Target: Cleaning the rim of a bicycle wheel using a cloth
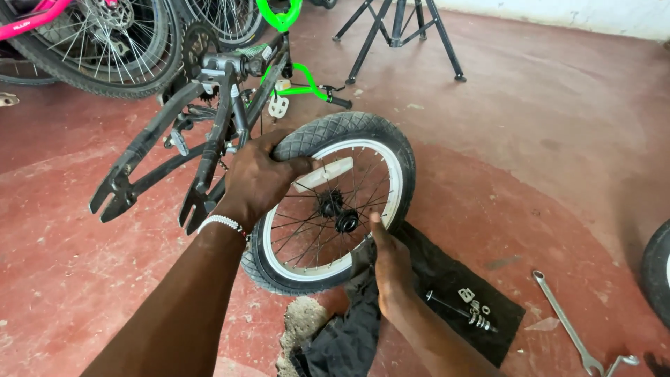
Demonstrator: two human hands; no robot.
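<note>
Black rubber tread rings a small bicycle wheel [333, 202], which stands upright on the red concrete floor [530, 139] with its white rim, thin spokes and dark central hub [338, 213] facing the camera; a white reflector [322, 174] is fixed among the upper spokes. Left hand [259, 178]: grip clenched over the top of the tyre, fingers wrapped across the tread, a white beaded bracelet [222, 223] at the wrist. Right hand [389, 260]: grip released, fingers held straight and together, the fingertips [377, 222] touching the spokes just beside the hub. Just behind the wheel, on its left, lies an upturned black bicycle frame [230, 119], its two rear fork ends [115, 199] pointing toward the camera with bare slots; bright green handlebars [300, 84] show beyond it. Under and to the right of the wheel a black cloth [447, 279] is spread on the floor, carrying an axle with nuts and washers [469, 307]. A long silver spanner [565, 324] lies on the floor to the right of the cloth, well apart from both hands. At the upper left stand other bicycle wheels [105, 42] beside a pink frame [31, 19]; at the upper centre are the black legs of a work stand [398, 35]. Part of another black tyre [657, 272] enters at the right edge.
</note>
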